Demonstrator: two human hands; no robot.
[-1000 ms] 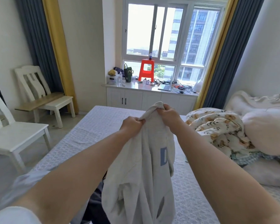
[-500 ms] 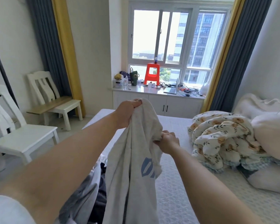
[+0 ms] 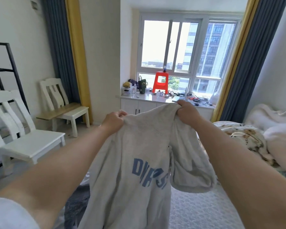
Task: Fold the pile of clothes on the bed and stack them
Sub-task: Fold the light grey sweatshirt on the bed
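A light grey t-shirt (image 3: 139, 146) with blue letters on its front hangs in the air in front of me, above the bed (image 3: 196, 210). My left hand (image 3: 113, 119) grips its top edge at the left. My right hand (image 3: 187, 111) grips the top edge at the right, a little higher. The cloth is stretched between the two hands and a short sleeve droops below the right one. Dark grey clothes (image 3: 76, 202) lie on the bed at the lower left, partly hidden by the shirt and my left arm.
A crumpled floral quilt (image 3: 243, 139) and white pillows (image 3: 281, 142) fill the bed's right side. Two white chairs (image 3: 31, 142) stand on the floor at the left. Under the window, a cluttered counter (image 3: 147, 98) holds an orange stool (image 3: 160, 81).
My hands have moved apart along the shirt's top edge, spreading it open so the blue letters show. My right hand rose from lower down to the level of the left.
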